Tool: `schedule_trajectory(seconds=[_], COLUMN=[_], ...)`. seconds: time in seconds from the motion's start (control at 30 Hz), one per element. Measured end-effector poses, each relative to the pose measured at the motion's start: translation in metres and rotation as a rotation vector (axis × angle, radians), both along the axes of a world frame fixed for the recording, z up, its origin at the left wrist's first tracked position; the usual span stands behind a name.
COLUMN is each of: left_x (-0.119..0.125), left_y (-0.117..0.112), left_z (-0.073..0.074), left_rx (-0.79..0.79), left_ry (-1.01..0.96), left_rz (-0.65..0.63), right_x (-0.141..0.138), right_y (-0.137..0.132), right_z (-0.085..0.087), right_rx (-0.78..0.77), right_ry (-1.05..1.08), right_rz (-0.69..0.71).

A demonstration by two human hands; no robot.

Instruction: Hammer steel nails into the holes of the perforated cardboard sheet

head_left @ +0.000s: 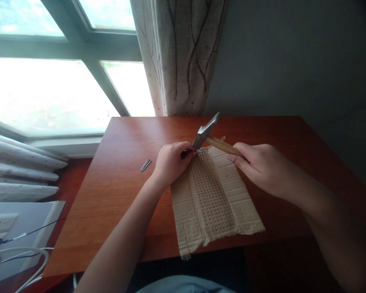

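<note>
A creased piece of cardboard [213, 199] lies on the wooden table [118, 191], with rows of small holes punched down its middle strip. My right hand [259, 167] is closed around the wooden handle of a hammer [205, 132], whose metal head hovers over the cardboard's far edge. My left hand [171, 162] is pinched at that same far edge, just under the hammer head, on a small dark thing, probably a nail, that I cannot make out clearly.
Two loose nails [145, 165] lie on the table left of my left hand. A patterned curtain [179, 57] hangs behind the table beside a bright window [49, 89]. A wall socket [1, 223] and cables [24, 252] sit at lower left.
</note>
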State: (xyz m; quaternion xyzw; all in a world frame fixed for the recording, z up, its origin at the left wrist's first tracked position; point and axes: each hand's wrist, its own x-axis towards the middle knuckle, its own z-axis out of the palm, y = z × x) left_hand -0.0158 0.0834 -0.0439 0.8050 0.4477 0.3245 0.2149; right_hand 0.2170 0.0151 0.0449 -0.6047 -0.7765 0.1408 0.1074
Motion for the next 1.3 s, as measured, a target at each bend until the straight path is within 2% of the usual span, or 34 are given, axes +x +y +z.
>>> schedule_trajectory(seconds=[0.3, 0.43, 0.53, 0.97, 1.13, 1.3], left_x=[-0.01, -0.013, -0.013, -0.014, -0.013, -0.013], left_y=[-0.002, -0.001, -0.002, -0.004, -0.005, -0.005], left_z=[0.01, 0.008, 0.005, 0.003, 0.005, 0.007], left_rx=[0.048, 0.048, 0.007, -0.036, -0.027, -0.049], left_ry=[0.083, 0.175, 0.17, 0.18, 0.147, 0.174], left_rz=[-0.075, -0.119, -0.136, -0.082, -0.083, -0.071], right_x=[0.005, 0.005, 0.003, -0.006, -0.008, -0.009], right_y=[-0.003, -0.004, -0.005, 0.002, -0.001, 0.002], right_z=[0.0, 0.001, 0.003, 0.001, 0.002, -0.004], right_rx=[0.0, 0.009, 0.003, -0.082, -0.041, -0.054], right_ry=[0.042, 0.041, 0.047, -0.011, 0.013, -0.023], right_rz=[-0.033, -0.024, -0.017, -0.002, -0.016, 0.004])
